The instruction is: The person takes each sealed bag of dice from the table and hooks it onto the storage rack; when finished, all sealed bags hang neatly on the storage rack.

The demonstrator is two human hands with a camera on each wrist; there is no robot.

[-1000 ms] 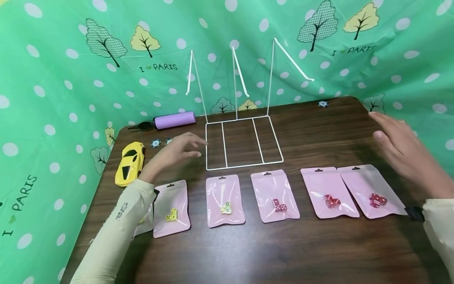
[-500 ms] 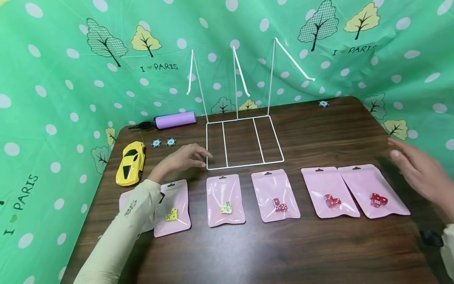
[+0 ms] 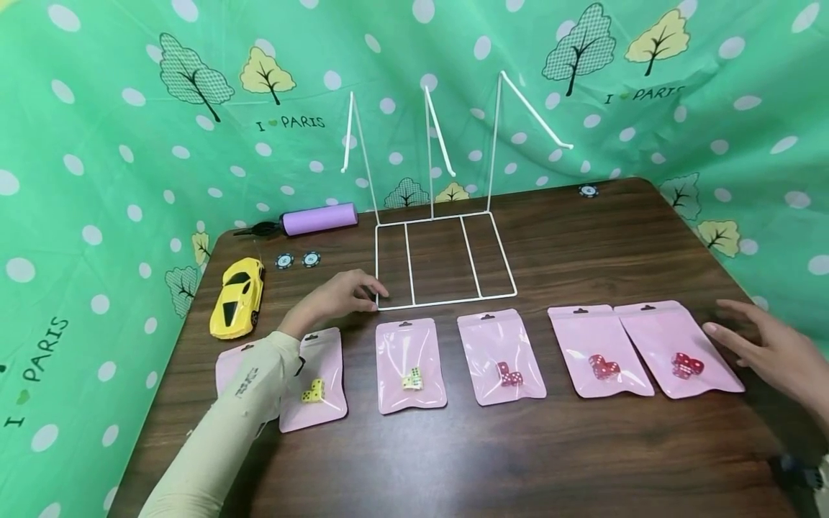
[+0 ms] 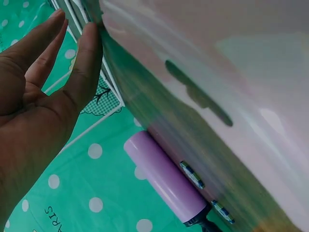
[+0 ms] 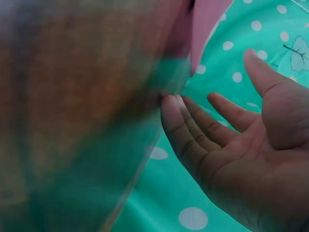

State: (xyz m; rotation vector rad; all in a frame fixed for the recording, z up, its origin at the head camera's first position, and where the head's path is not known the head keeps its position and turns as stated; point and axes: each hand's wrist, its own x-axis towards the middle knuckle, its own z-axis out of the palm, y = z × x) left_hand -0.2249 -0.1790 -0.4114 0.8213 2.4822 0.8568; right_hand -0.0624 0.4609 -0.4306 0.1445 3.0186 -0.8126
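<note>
A dark wood-grain bench [image 3: 492,460] stood inside a wrap of green cloth [image 3: 116,144] printed with white dots, trees and the words "I PARIS", which closed off the room on every side. At the bench's twelve o'clock a white wire rack [image 3: 443,259] rested, its flat base split into three bays and three angled hooks rising behind. Toward ten o'clock lay a purple cylinder [image 3: 319,218], two small round chips [image 3: 298,260] and a yellow toy car [image 3: 237,297]; another chip [image 3: 588,191] sat near one o'clock. A row of pink pouches ran across the near middle, those on the left holding yellow dice, those on the right red dice. The left hand [image 3: 337,296] lay at the rack's near left corner, fingers relaxed and loosely spread, fingertips at the wire and gripping nothing. The right hand [image 3: 771,349] lay flat at three o'clock, fingers straight and wide, just beside the rightmost pouch [image 3: 676,345] and holding nothing; whether it touched the pouch could not be told. The leftmost pouch [image 3: 232,363] was mostly hidden under the left sleeve [image 3: 220,432]. The right wrist view was heavily blurred, the bench only a brown smear; the left wrist view showed the bench as a glare-washed slope.
</note>
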